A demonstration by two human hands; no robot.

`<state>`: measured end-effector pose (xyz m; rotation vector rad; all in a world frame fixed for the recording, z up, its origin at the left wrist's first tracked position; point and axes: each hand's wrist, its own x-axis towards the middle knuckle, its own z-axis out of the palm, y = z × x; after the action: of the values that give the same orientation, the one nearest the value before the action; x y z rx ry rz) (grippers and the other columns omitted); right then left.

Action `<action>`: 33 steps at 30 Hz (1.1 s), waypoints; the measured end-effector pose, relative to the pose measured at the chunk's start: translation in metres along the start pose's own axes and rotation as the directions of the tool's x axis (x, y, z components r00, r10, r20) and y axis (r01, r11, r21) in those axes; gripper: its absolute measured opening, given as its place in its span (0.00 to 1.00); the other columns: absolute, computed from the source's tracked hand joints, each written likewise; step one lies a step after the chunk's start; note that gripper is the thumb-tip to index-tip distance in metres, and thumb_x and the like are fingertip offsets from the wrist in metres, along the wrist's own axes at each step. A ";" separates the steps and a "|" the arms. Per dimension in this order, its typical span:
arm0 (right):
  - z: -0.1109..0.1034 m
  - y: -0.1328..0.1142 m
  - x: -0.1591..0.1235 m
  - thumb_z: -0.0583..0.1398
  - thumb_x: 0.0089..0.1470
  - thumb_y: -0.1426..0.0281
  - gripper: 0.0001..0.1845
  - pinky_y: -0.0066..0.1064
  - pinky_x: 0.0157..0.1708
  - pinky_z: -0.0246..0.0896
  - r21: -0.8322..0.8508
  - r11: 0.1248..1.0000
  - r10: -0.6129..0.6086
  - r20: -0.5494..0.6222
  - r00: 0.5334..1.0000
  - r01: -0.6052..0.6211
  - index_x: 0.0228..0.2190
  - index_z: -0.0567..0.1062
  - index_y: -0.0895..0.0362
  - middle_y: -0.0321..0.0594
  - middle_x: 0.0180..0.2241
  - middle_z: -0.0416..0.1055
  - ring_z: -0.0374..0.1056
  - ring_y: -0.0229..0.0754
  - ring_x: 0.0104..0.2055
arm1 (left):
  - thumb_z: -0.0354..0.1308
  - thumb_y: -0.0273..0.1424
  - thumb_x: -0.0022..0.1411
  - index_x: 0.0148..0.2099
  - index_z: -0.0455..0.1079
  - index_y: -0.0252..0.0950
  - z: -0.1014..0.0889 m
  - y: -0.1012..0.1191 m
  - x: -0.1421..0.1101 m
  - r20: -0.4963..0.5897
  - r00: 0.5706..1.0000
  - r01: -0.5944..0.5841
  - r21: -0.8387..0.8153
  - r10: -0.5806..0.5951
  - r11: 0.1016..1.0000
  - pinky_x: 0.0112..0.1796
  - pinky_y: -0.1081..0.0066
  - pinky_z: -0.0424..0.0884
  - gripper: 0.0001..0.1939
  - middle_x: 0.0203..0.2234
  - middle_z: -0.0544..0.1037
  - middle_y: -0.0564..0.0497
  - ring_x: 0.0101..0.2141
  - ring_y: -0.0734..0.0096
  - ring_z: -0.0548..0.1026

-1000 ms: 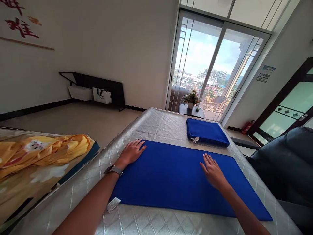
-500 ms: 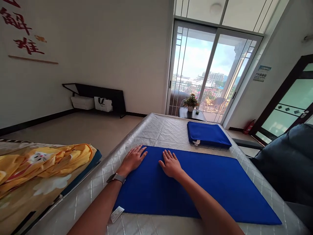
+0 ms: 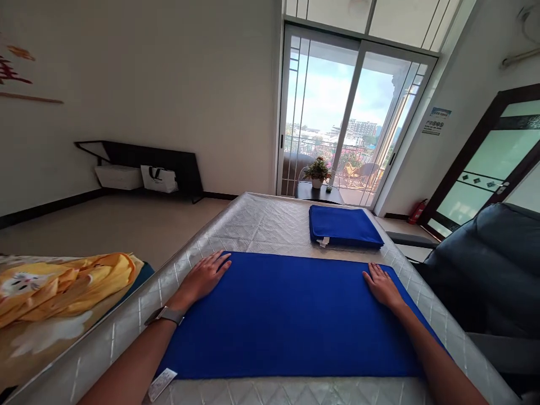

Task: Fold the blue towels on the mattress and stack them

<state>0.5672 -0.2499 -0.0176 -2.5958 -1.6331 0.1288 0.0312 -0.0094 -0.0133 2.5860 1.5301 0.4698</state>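
One silver quilted mattress (image 3: pixel 253 219) across the middle, one dark padded seat (image 3: pixel 498 270) at right, one blue cloth (image 3: pixel 287 315) flat on the mattress's near part. One heap of yellow bedding (image 3: pixel 97 281) at left, one folded blue stack (image 3: pixel 346 225) far right, just beyond the cloth; two forearms (image 3: pixel 430 349) in the way, over its side edges. Two hands, both palm-down: left hand (image 3: pixel 203 275) at its far left corner, fingers slightly spread, right hand (image 3: pixel 383 286) near its far right corner, fingers close together; two white tags (image 3: pixel 162 384), near left and on the stack.

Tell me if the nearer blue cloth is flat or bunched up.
Flat: the blue cloth lies smooth between the left hand and right hand, edges straight.
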 end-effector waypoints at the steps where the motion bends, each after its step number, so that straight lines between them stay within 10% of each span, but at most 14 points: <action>1: 0.002 0.018 0.002 0.39 0.68 0.54 0.39 0.41 0.71 0.31 -0.008 0.999 0.045 -0.020 0.999 -0.045 0.71 0.48 0.65 0.48 0.73 0.43 0.37 0.45 0.75 | 0.37 0.52 0.72 0.70 0.62 0.41 0.001 -0.001 0.001 0.004 1.000 0.002 0.006 -0.002 1.000 0.66 0.49 0.51 0.34 0.70 0.60 0.46 0.68 0.53 0.58; 8: 0.010 0.074 0.009 0.38 0.68 0.54 0.39 0.47 0.70 0.38 0.009 0.993 0.120 -0.087 0.989 -0.120 0.70 0.51 0.63 0.49 0.73 0.44 0.41 0.48 0.74 | 0.38 0.50 0.72 0.70 0.61 0.41 0.002 -0.006 0.004 0.017 1.000 -0.008 0.039 0.008 0.999 0.67 0.51 0.52 0.33 0.69 0.60 0.47 0.68 0.55 0.58; 33: 0.011 0.072 0.006 0.38 0.67 0.54 0.38 0.45 0.71 0.37 0.032 0.991 0.133 -0.119 0.984 -0.130 0.70 0.53 0.62 0.46 0.72 0.47 0.41 0.47 0.74 | 0.36 0.53 0.71 0.72 0.57 0.40 0.006 -0.008 0.002 0.041 0.999 0.020 0.054 -0.022 0.998 0.67 0.51 0.50 0.36 0.71 0.56 0.46 0.69 0.53 0.56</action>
<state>0.6328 -0.2755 -0.0364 -2.6354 -1.4131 -0.0026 0.0276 -0.0032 -0.0206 2.5992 1.5764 0.3761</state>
